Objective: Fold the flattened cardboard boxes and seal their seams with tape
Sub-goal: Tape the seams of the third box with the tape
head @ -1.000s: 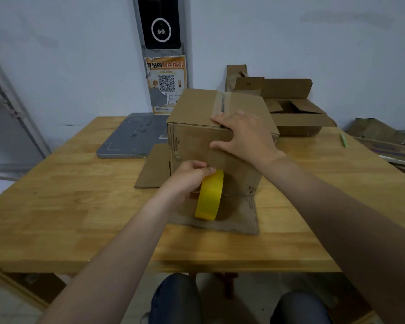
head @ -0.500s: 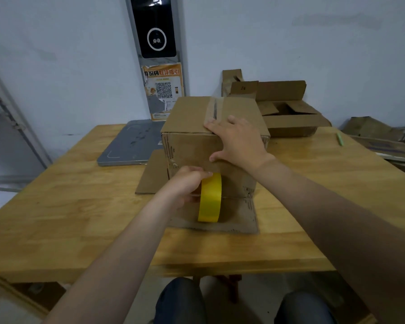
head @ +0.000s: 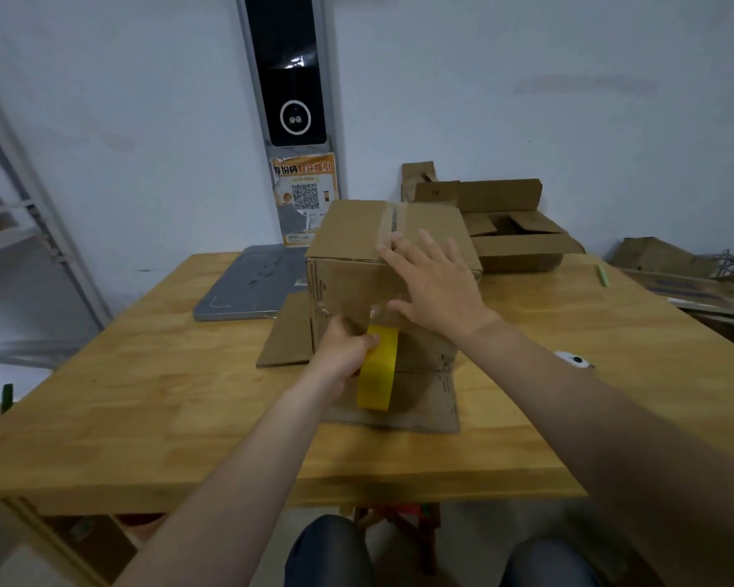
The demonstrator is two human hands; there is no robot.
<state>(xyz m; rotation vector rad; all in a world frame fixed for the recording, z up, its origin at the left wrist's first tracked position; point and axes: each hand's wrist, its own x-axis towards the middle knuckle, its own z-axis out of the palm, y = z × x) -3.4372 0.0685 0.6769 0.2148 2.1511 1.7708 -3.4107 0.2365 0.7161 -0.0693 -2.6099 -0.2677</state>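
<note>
Since the frame half a second earlier, the right hand (head: 435,286) had opened out, its fingers straighter and more widely spread over the box edge, while the tape roll stayed low at the front face. Left hand (head: 343,353): fingers curled round the yellow tape roll (head: 378,368), thumb on its rim, roll held upright on edge against the lower front of the cardboard box (head: 352,247). A short clear stretch of tape ran up from the roll onto the front face, just beside the right thumb. Right hand: flat, fingers apart, palm over the top front edge, fingertips reaching the taped seam (head: 388,222) on the box top, gripping nothing. Box: closed on top, upright near the middle of the wooden table (head: 145,396), with one flap (head: 424,406) lying flat toward the viewer and another (head: 289,332) out to the left. Behind it, to the right: an open cardboard box (head: 522,247). Behind left: a grey board (head: 251,286) lying flat. Far right on the table: a green pen (head: 602,275). On the wall: a QR-code poster (head: 306,197) under a black panel (head: 289,78).
</note>
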